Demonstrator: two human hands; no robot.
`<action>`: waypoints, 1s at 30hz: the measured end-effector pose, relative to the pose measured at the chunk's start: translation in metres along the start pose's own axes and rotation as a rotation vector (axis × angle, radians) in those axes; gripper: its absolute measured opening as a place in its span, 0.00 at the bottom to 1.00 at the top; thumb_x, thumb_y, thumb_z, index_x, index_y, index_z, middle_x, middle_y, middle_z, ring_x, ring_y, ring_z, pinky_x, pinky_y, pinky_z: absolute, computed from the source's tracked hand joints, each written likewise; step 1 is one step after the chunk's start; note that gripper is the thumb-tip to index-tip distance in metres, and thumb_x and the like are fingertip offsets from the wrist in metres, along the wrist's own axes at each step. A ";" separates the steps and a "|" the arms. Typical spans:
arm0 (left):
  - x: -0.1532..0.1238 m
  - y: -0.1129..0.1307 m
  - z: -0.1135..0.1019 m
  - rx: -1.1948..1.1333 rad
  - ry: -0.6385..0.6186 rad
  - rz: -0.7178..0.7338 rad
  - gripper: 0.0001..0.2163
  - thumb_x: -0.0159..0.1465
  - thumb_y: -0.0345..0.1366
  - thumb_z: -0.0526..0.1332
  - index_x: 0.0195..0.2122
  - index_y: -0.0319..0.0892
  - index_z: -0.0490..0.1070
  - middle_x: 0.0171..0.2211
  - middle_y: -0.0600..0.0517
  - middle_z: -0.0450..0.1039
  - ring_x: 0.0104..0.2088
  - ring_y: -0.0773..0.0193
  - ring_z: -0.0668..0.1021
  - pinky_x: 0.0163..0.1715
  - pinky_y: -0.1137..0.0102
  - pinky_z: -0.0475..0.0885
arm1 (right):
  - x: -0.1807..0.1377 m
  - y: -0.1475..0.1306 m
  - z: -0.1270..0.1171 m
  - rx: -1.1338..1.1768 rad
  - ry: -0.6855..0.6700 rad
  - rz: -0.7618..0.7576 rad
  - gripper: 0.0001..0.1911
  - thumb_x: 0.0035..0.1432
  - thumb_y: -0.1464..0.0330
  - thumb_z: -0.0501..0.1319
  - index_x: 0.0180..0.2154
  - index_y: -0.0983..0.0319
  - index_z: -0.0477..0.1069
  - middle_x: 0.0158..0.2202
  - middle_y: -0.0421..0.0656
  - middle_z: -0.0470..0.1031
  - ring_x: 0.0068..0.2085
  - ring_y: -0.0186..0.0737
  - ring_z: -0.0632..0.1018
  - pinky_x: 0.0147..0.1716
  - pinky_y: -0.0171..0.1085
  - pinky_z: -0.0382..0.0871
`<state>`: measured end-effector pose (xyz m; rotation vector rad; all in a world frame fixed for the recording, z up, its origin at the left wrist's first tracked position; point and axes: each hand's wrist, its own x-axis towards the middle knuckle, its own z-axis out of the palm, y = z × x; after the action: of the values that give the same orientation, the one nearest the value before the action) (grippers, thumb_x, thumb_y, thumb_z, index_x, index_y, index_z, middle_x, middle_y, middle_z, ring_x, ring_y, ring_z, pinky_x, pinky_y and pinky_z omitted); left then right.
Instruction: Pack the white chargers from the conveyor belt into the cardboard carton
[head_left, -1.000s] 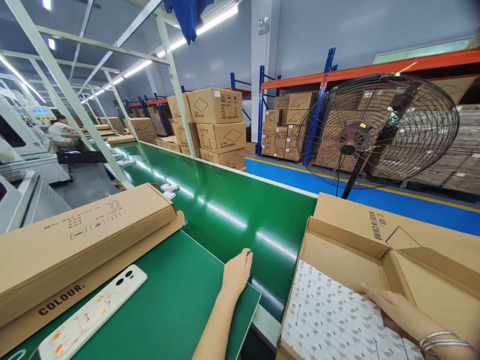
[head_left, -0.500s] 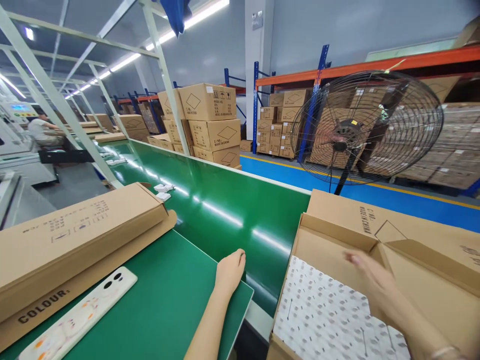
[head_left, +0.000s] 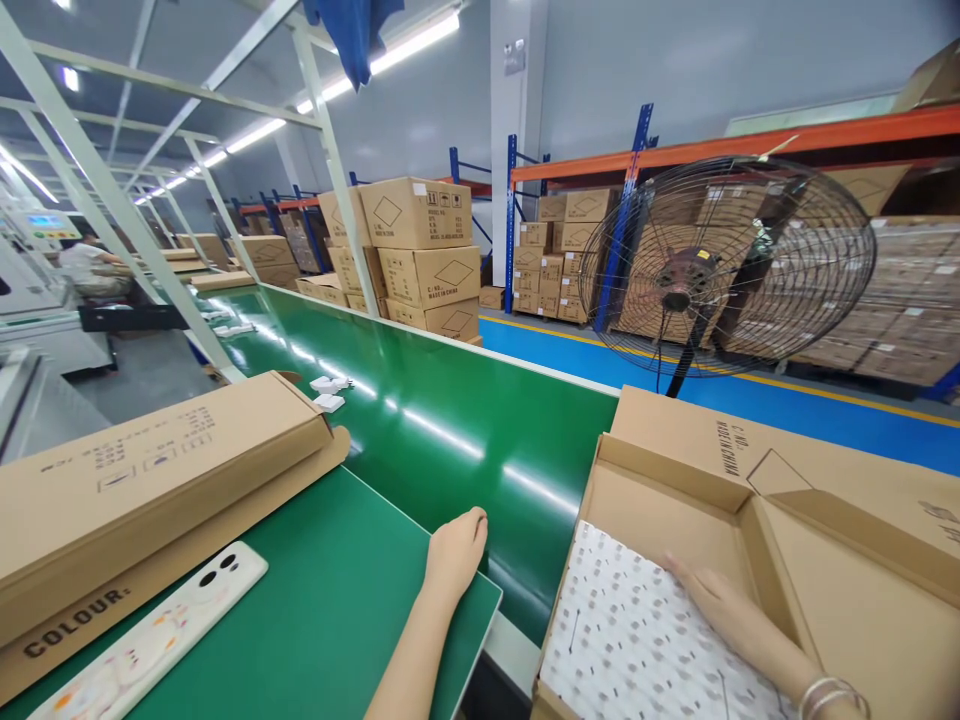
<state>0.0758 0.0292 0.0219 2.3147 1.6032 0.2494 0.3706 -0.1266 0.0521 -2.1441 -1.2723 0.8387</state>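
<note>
My left hand [head_left: 455,552] rests at the far corner of the green work mat [head_left: 330,610], its fingers curled over the edge next to the green conveyor belt [head_left: 442,420]; nothing shows in it. My right hand [head_left: 712,600] lies flat with fingers stretched out on the white patterned sheet [head_left: 622,630] inside the open cardboard box [head_left: 750,490]. Silver bangles [head_left: 829,695] ring that wrist.
Flat folded cartons [head_left: 150,480] lie at the left, with a white phone [head_left: 150,640] in front of them. Small white parts [head_left: 328,392] sit on the belt. A large floor fan [head_left: 720,270] stands behind the box. Stacked cartons [head_left: 427,250] and pallet racks fill the background; a person [head_left: 90,265] sits far left.
My right hand lifted off the patterned sheet half a second ago and now lies flat on it again, further left. My left hand has stayed at the mat's corner.
</note>
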 end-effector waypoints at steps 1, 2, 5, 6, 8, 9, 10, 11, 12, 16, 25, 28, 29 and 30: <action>0.000 0.000 0.000 0.002 -0.002 -0.002 0.13 0.66 0.36 0.43 0.42 0.48 0.67 0.38 0.56 0.74 0.38 0.65 0.75 0.33 0.73 0.62 | 0.001 0.003 0.000 -0.011 0.002 0.009 0.34 0.52 0.44 0.43 0.34 0.61 0.76 0.39 0.48 0.77 0.48 0.59 0.71 0.51 0.49 0.59; 0.000 0.000 -0.001 0.003 -0.002 -0.004 0.13 0.66 0.36 0.43 0.43 0.48 0.67 0.38 0.56 0.74 0.38 0.65 0.75 0.33 0.73 0.63 | 0.003 0.006 0.000 -0.021 -0.003 0.007 0.34 0.52 0.44 0.43 0.36 0.60 0.76 0.40 0.48 0.77 0.49 0.58 0.70 0.51 0.49 0.58; -0.001 0.000 -0.001 0.004 0.004 -0.006 0.13 0.66 0.36 0.43 0.43 0.48 0.67 0.39 0.56 0.74 0.38 0.65 0.75 0.34 0.73 0.63 | 0.009 0.019 -0.001 -0.070 -0.045 -0.002 0.34 0.52 0.43 0.43 0.40 0.59 0.75 0.41 0.48 0.76 0.49 0.58 0.70 0.53 0.50 0.56; -0.001 0.000 0.000 0.005 0.005 -0.006 0.13 0.66 0.36 0.43 0.43 0.48 0.67 0.39 0.56 0.74 0.38 0.65 0.75 0.34 0.73 0.63 | 0.011 0.022 0.000 -0.082 -0.053 0.003 0.34 0.52 0.43 0.43 0.40 0.59 0.75 0.41 0.48 0.76 0.49 0.58 0.69 0.53 0.51 0.55; 0.000 0.000 0.001 0.009 0.005 -0.004 0.13 0.66 0.36 0.43 0.42 0.48 0.67 0.38 0.56 0.74 0.38 0.65 0.75 0.34 0.73 0.63 | 0.013 0.027 0.004 -0.060 -0.041 0.011 0.34 0.52 0.43 0.42 0.38 0.58 0.75 0.43 0.47 0.76 0.51 0.58 0.68 0.55 0.50 0.53; 0.000 -0.001 0.001 0.011 0.004 -0.002 0.13 0.66 0.37 0.44 0.42 0.48 0.67 0.38 0.56 0.74 0.38 0.64 0.75 0.34 0.73 0.63 | 0.013 0.028 0.005 -0.025 -0.033 0.007 0.34 0.52 0.43 0.42 0.38 0.58 0.75 0.45 0.45 0.75 0.52 0.57 0.67 0.56 0.49 0.51; 0.000 -0.001 0.002 0.014 0.006 0.002 0.13 0.66 0.37 0.43 0.42 0.48 0.67 0.38 0.56 0.74 0.38 0.64 0.75 0.33 0.73 0.63 | 0.014 0.028 0.007 0.020 -0.026 -0.010 0.33 0.53 0.43 0.42 0.40 0.57 0.75 0.47 0.43 0.74 0.54 0.55 0.66 0.57 0.47 0.50; 0.000 -0.001 0.002 0.016 0.009 0.007 0.13 0.66 0.37 0.43 0.42 0.48 0.67 0.38 0.56 0.74 0.38 0.64 0.75 0.33 0.72 0.63 | 0.014 0.029 0.008 0.067 -0.023 -0.030 0.33 0.54 0.44 0.42 0.42 0.57 0.74 0.49 0.41 0.73 0.55 0.53 0.65 0.59 0.46 0.48; 0.001 -0.001 0.003 0.018 0.011 0.011 0.13 0.66 0.37 0.43 0.42 0.48 0.67 0.38 0.56 0.74 0.37 0.64 0.75 0.33 0.72 0.63 | 0.015 0.030 0.009 0.110 -0.029 -0.049 0.33 0.54 0.45 0.42 0.45 0.56 0.72 0.51 0.39 0.71 0.57 0.51 0.63 0.60 0.45 0.45; 0.001 0.000 0.002 0.025 -0.004 -0.002 0.14 0.66 0.37 0.43 0.43 0.48 0.67 0.38 0.55 0.74 0.37 0.64 0.75 0.33 0.73 0.63 | 0.024 0.040 0.006 0.289 -0.097 0.004 0.35 0.56 0.45 0.39 0.53 0.58 0.65 0.51 0.41 0.71 0.56 0.48 0.65 0.59 0.47 0.49; 0.001 0.001 0.001 0.026 -0.014 -0.018 0.13 0.66 0.37 0.44 0.43 0.49 0.67 0.39 0.55 0.74 0.38 0.64 0.75 0.34 0.73 0.62 | 0.041 0.060 0.004 0.487 -0.072 0.071 0.36 0.54 0.44 0.42 0.43 0.63 0.73 0.40 0.49 0.77 0.45 0.49 0.75 0.50 0.45 0.64; 0.001 0.000 0.003 0.024 -0.006 -0.012 0.14 0.66 0.37 0.43 0.42 0.48 0.67 0.38 0.55 0.74 0.37 0.64 0.75 0.33 0.73 0.62 | 0.041 0.058 0.004 0.453 -0.052 0.074 0.36 0.55 0.45 0.41 0.40 0.63 0.74 0.39 0.49 0.78 0.44 0.49 0.75 0.49 0.45 0.65; 0.001 -0.001 0.003 0.023 0.001 -0.004 0.14 0.66 0.37 0.43 0.42 0.48 0.67 0.38 0.55 0.74 0.37 0.64 0.75 0.33 0.73 0.62 | 0.041 0.058 0.005 0.442 -0.041 0.079 0.36 0.55 0.45 0.40 0.40 0.63 0.74 0.38 0.49 0.78 0.44 0.49 0.76 0.49 0.45 0.65; 0.001 -0.001 0.004 0.022 0.009 0.005 0.14 0.66 0.37 0.43 0.42 0.48 0.67 0.38 0.56 0.74 0.37 0.64 0.75 0.32 0.73 0.62 | 0.041 0.058 0.005 0.433 -0.039 0.083 0.36 0.55 0.44 0.40 0.40 0.63 0.74 0.38 0.49 0.78 0.44 0.49 0.76 0.48 0.45 0.65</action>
<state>0.0763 0.0301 0.0176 2.3374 1.6128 0.2443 0.4154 -0.1148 -0.0014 -1.8478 -0.9195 1.0837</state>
